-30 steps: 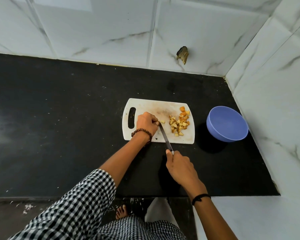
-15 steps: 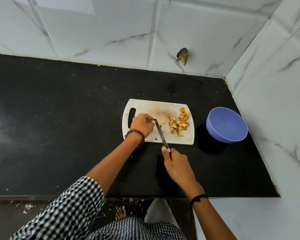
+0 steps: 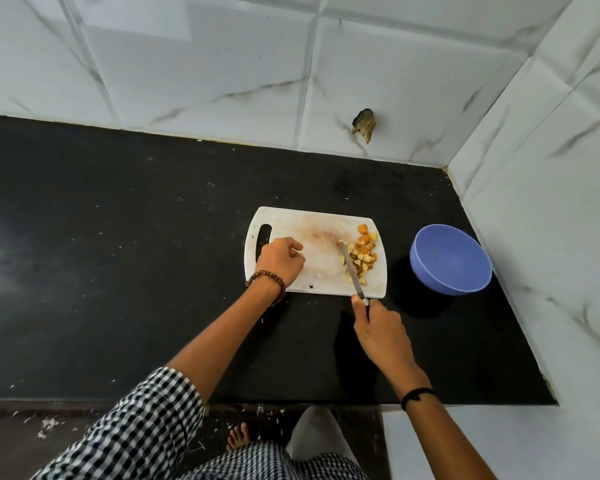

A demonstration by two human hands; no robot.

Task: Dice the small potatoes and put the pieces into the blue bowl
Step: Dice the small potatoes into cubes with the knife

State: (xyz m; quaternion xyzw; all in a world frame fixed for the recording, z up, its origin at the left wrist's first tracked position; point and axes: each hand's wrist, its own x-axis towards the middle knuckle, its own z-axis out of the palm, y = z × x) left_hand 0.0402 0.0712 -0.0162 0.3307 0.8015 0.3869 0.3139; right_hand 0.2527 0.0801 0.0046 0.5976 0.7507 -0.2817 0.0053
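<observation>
Bowl [image 3: 450,259] beside board [image 3: 312,271], seemingly empty.

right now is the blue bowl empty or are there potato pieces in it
Empty. The blue bowl shows only bare blue inside, and the diced potato pieces lie piled on the cutting board beside the knife.

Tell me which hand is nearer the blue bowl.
Right. The right hand holds the knife just off the board's near edge, left of and nearer the camera than the blue bowl. The left hand rests at the board's far left end.
</observation>
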